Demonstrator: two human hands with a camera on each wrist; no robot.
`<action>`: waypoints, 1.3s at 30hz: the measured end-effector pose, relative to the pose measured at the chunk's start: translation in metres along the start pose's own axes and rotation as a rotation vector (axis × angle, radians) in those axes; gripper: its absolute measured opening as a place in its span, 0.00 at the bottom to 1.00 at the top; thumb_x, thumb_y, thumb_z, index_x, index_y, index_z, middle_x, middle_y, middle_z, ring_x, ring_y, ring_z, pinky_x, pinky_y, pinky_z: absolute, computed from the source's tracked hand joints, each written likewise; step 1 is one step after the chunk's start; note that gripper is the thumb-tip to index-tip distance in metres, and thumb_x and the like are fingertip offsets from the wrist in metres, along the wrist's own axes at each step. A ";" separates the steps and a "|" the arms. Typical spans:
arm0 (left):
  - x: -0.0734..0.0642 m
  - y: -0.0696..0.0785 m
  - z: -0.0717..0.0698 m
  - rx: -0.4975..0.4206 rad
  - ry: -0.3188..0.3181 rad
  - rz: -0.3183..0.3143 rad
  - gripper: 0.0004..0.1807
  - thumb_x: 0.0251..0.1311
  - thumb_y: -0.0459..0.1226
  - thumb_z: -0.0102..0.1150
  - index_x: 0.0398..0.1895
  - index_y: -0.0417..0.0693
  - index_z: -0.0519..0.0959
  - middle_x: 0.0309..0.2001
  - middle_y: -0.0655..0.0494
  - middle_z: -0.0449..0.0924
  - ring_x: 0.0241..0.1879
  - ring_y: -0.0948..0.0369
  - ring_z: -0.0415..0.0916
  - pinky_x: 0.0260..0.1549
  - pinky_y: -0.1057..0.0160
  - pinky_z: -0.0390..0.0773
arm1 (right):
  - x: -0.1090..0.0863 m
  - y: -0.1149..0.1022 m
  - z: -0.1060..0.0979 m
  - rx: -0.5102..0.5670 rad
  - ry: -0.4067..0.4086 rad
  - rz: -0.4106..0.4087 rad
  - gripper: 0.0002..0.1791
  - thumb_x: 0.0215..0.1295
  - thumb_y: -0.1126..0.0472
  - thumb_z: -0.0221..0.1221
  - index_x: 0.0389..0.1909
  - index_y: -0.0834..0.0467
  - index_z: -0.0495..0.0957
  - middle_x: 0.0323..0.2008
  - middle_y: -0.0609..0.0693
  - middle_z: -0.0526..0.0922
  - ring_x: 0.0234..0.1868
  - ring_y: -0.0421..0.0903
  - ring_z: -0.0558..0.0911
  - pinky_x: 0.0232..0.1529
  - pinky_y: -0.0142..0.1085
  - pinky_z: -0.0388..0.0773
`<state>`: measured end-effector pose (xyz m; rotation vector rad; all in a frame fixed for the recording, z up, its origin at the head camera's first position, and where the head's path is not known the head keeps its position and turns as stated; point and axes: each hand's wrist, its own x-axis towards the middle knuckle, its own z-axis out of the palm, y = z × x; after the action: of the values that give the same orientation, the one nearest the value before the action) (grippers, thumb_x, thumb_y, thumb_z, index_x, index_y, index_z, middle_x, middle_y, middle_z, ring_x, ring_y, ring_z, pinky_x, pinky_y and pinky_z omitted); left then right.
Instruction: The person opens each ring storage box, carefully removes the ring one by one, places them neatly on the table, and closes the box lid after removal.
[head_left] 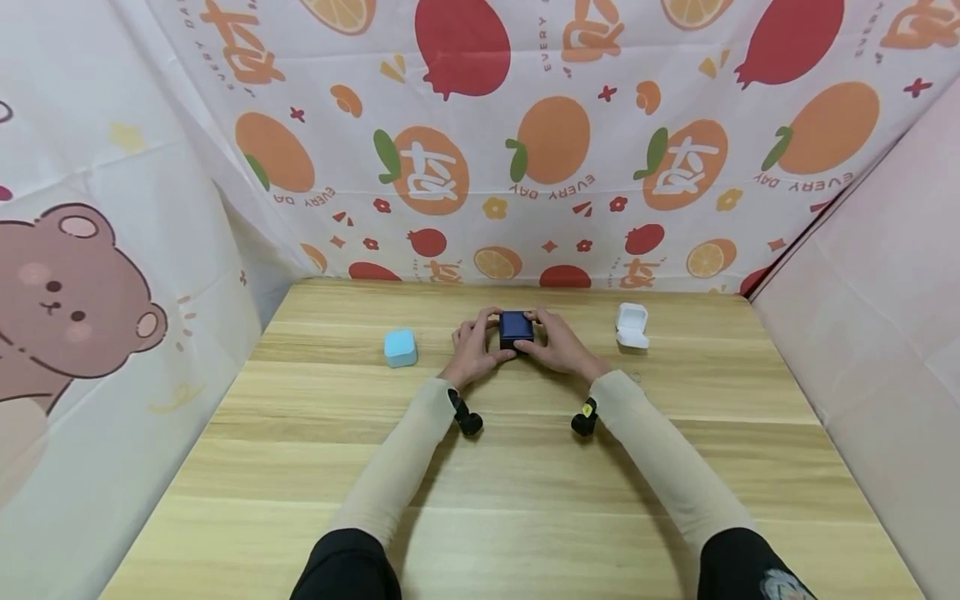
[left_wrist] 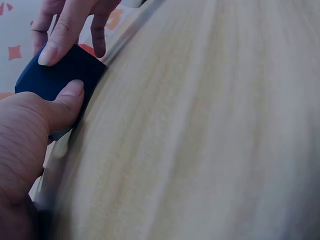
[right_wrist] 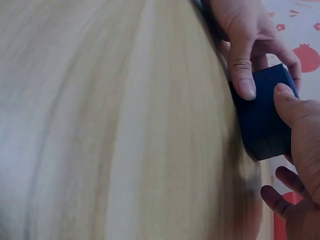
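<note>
A small dark blue box (head_left: 516, 325) with a square top sits on the table, its lid looking closed. My left hand (head_left: 474, 350) grips it from the left, thumb on the near face and index finger toward the far edge. From the other side my right hand (head_left: 561, 345) holds it the same way. In the left wrist view, the left thumb presses on the box (left_wrist: 60, 75) below the right thumb. The right wrist view shows both thumbs on the near face of the box (right_wrist: 262, 117), while some right fingers spread away from it. The box's far side is hidden.
A light blue rounded box (head_left: 401, 347) stands to the left on the wooden table (head_left: 540, 517). To the right is an opened white small box (head_left: 632, 325). A fruit-patterned curtain (head_left: 487, 183) hangs along the table's far edge, with pale cloth at both sides.
</note>
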<state>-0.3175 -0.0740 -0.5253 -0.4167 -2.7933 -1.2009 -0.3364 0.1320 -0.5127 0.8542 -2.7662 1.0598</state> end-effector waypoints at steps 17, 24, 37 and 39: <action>-0.002 -0.004 0.001 -0.025 0.016 -0.025 0.41 0.43 0.53 0.65 0.62 0.73 0.54 0.60 0.59 0.70 0.56 0.53 0.56 0.54 0.51 0.50 | 0.001 -0.009 -0.006 0.031 -0.019 0.078 0.28 0.53 0.42 0.59 0.52 0.50 0.69 0.54 0.51 0.73 0.55 0.51 0.66 0.53 0.47 0.66; 0.000 -0.002 -0.001 -0.036 -0.005 -0.044 0.42 0.44 0.52 0.66 0.62 0.73 0.54 0.61 0.57 0.70 0.56 0.52 0.55 0.55 0.50 0.49 | 0.004 -0.009 -0.010 0.029 -0.046 0.104 0.27 0.53 0.39 0.58 0.50 0.49 0.70 0.55 0.48 0.73 0.55 0.49 0.66 0.54 0.47 0.67; 0.002 0.000 0.001 -0.035 0.010 -0.039 0.43 0.43 0.49 0.67 0.64 0.70 0.54 0.60 0.55 0.71 0.54 0.52 0.55 0.54 0.50 0.49 | 0.014 -0.011 -0.022 0.029 -0.108 0.077 0.26 0.52 0.41 0.60 0.48 0.52 0.72 0.55 0.51 0.75 0.56 0.50 0.70 0.59 0.46 0.66; 0.001 -0.002 0.002 -0.037 0.011 -0.044 0.43 0.43 0.49 0.67 0.64 0.70 0.54 0.60 0.56 0.71 0.54 0.52 0.55 0.54 0.50 0.49 | 0.016 -0.011 -0.022 0.032 -0.126 0.070 0.25 0.52 0.41 0.59 0.47 0.52 0.72 0.55 0.51 0.76 0.56 0.50 0.70 0.59 0.46 0.66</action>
<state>-0.3189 -0.0735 -0.5275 -0.3521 -2.7893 -1.2616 -0.3468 0.1317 -0.4855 0.8633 -2.9103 1.1006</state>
